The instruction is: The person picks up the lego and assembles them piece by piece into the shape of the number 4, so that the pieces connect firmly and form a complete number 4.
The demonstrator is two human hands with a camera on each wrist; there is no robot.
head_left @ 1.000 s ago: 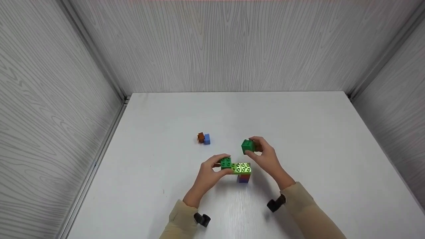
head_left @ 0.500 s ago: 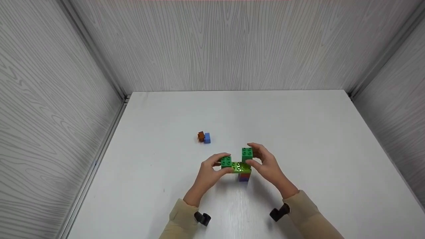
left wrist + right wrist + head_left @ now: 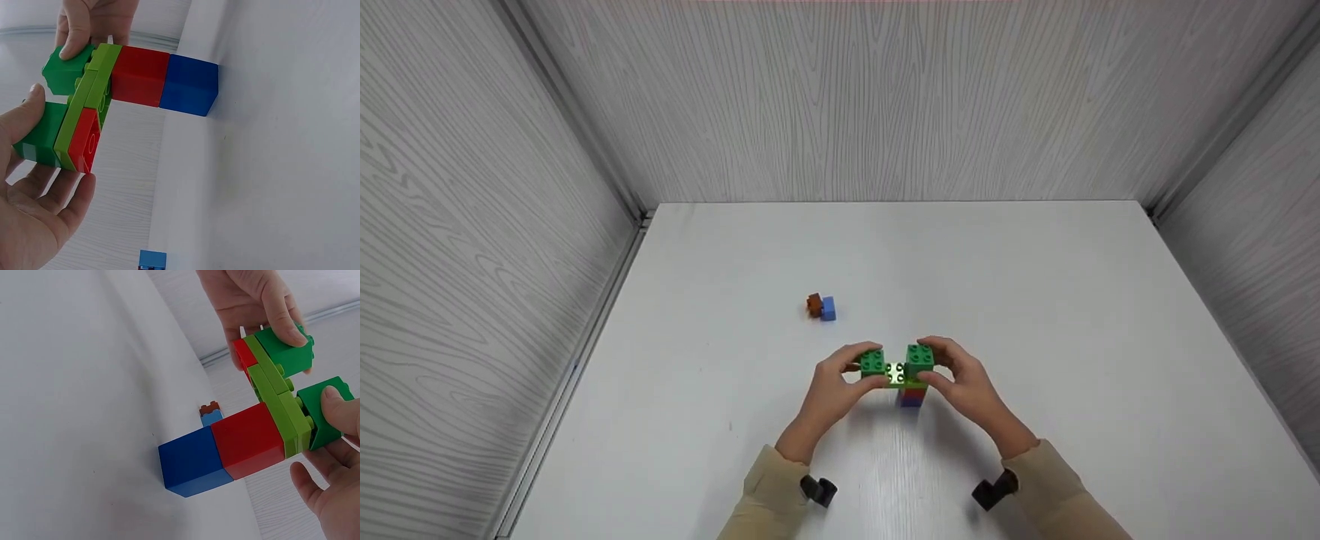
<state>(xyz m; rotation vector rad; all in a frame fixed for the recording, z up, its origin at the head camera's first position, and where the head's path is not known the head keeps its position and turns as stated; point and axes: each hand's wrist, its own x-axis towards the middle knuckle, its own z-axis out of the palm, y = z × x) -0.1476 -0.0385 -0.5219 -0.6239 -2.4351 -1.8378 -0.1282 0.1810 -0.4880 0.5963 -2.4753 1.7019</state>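
A tower of toy building bricks stands on the white table, its blue brick (image 3: 189, 84) at the bottom and a red brick (image 3: 247, 441) above. Lime-green plates (image 3: 895, 373) lie across the top and overhang to the left, with a thin red brick (image 3: 84, 140) under the overhanging end. My left hand (image 3: 840, 382) grips that end, thumb and fingers around a green brick (image 3: 872, 360) on top. With my right hand (image 3: 969, 382) I pinch another green brick (image 3: 322, 410) over the right end. It sits slightly tilted, with lime studs showing beneath it.
Behind and left of the tower, a small brown brick (image 3: 814, 305) and a light-blue brick (image 3: 829, 308) lie side by side on the table (image 3: 697, 412). Grey wood-grain panels (image 3: 840, 105) enclose the back and both sides.
My right hand has brought its green brick toward me and down onto the right end of the lime plates. My left hand has kept its grip in nearly the same place.
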